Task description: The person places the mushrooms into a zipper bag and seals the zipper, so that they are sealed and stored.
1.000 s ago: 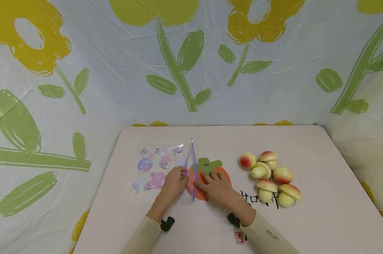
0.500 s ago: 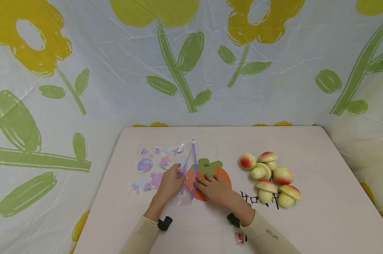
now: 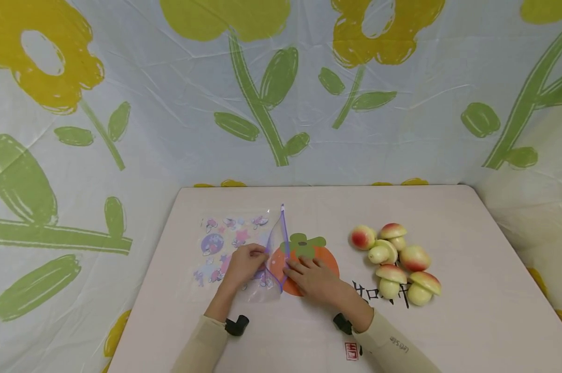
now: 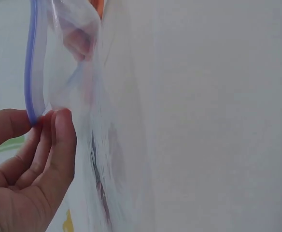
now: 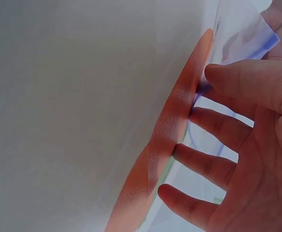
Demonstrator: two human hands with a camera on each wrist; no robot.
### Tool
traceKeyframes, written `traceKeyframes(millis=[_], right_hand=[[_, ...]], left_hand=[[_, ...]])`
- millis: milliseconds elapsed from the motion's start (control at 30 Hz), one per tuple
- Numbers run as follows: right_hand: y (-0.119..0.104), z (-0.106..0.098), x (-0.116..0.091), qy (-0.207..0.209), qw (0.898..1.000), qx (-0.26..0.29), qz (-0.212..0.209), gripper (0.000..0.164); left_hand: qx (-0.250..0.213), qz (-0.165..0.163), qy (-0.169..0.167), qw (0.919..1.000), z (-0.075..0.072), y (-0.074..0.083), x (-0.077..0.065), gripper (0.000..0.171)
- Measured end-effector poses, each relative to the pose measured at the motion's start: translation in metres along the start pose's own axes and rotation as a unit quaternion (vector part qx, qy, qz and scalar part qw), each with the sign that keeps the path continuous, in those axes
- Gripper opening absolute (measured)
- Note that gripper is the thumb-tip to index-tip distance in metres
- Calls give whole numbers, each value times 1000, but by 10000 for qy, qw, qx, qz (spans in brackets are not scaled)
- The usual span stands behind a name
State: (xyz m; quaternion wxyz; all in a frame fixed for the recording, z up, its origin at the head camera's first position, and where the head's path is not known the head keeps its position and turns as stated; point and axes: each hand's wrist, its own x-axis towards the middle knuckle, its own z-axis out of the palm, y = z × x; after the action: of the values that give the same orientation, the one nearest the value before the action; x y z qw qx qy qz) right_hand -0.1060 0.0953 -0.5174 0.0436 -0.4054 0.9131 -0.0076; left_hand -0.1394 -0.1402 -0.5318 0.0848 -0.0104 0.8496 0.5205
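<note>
A clear zip bag (image 3: 241, 235) with pastel cartoon prints lies flat on the left part of the table, its purple-edged mouth facing right. The left hand (image 3: 244, 265) pinches the upper purple lip (image 4: 31, 72) between thumb and fingers and holds it raised, so the mouth gapes. On the lower lip, the right hand (image 3: 315, 280) rests with its fingers spread and fairly straight, fingertips (image 5: 195, 115) at the purple edge. Beneath that hand is an orange persimmon print (image 3: 327, 256) on the table surface.
Right of the hands sits a cluster of several red-and-cream toy mushrooms (image 3: 390, 288), with a rounded red-and-cream piece (image 3: 415, 257) among them. Black lettering (image 3: 371, 293) and a red seal print (image 3: 351, 350) mark the pale table (image 3: 476, 321). Flower-patterned cloth (image 3: 178, 129) encloses the back and sides.
The left hand has moved left with the upper lip, widening the bag's mouth. The right hand has stayed nearly in place at the lower lip. The mushrooms have not moved.
</note>
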Motion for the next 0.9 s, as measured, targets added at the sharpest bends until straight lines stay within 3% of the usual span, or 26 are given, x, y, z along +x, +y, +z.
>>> traceKeyframes(millis=[200, 433, 667, 900], right_hand=[[2, 2, 1, -8, 10000, 5, -25, 43], [2, 0, 1, -66, 10000, 65, 24, 43], [2, -1, 1, -126, 9997, 203, 15, 45], [3, -1, 3, -282, 9991, 314, 83, 46]], left_hand=[[-939, -229, -39, 9953, -6, 2, -1, 18], [-961, -293, 136, 9948, -17, 6, -3, 19], [-1425, -343, 251, 9889, -27, 5, -2, 18], [-1665, -250, 237, 9854, -38, 18, -10, 18]])
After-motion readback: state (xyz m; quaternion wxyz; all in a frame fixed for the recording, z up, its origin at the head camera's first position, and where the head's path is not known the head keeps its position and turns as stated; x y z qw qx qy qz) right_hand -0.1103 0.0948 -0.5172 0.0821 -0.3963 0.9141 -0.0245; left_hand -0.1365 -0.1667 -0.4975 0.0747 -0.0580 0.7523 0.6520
